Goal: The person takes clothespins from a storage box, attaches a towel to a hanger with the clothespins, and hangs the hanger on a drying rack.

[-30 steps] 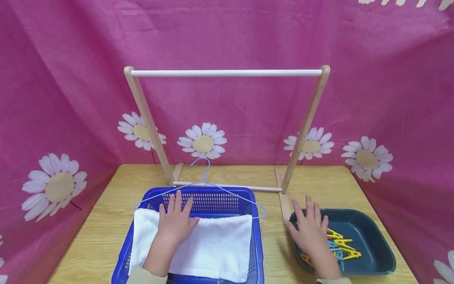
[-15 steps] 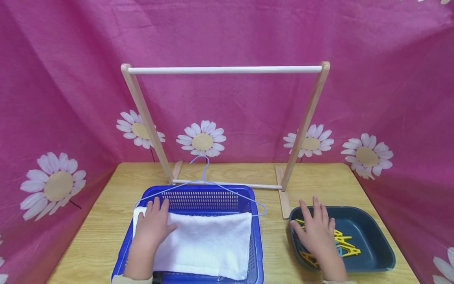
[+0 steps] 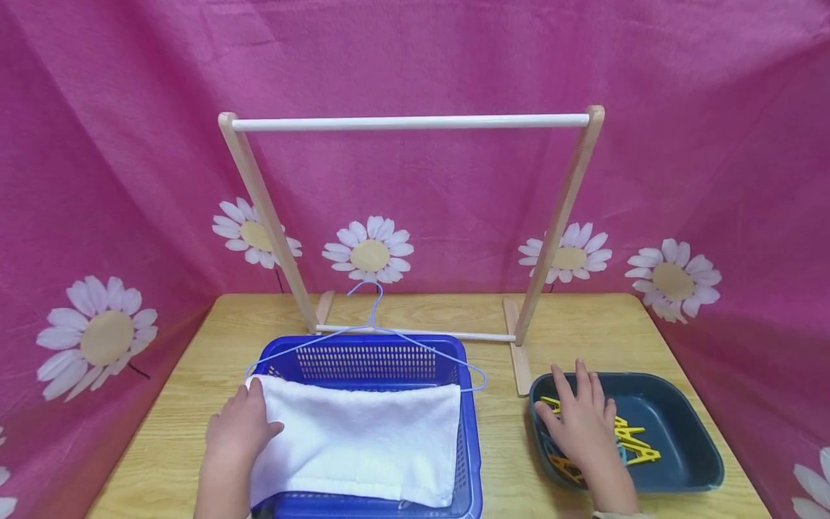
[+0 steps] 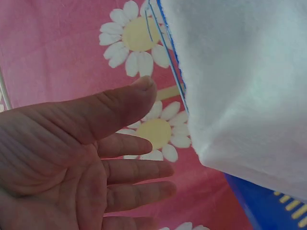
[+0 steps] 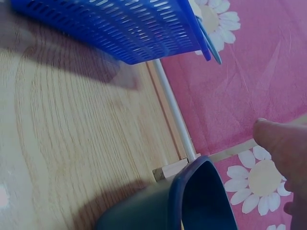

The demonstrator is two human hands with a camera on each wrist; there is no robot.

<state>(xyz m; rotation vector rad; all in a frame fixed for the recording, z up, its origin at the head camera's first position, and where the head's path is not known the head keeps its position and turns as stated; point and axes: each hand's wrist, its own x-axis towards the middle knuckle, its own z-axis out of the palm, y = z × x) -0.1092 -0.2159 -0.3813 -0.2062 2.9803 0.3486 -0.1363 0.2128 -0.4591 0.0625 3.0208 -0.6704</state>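
Observation:
A white towel (image 3: 363, 440) drapes over a blue plastic basket (image 3: 468, 353), with a thin lavender hanger (image 3: 374, 313) showing above its top edge. At the towel's upper left corner is my left hand (image 3: 236, 429), overlapping it in the head view. The left wrist view shows the same hand (image 4: 91, 158) with fingers extended and a gap before the towel's edge (image 4: 230, 96). My right hand (image 3: 583, 422) hovers over the dark green tub (image 3: 703, 440), fingers spread and holding nothing. Yellow and blue clothespins (image 3: 638, 453) lie inside, partly hidden beneath it.
Behind the basket stands a wooden rack with a white top rail (image 3: 415, 122) and a low white crossbar (image 3: 454, 335). Its right foot (image 3: 519, 367) extends toward the tub. A pink daisy curtain (image 3: 415, 187) encloses the wooden table (image 3: 188, 389).
My left hand has moved left across the towel from its middle to the left corner. The right hand has shifted slightly right above the tub. Towel and hanger stay put.

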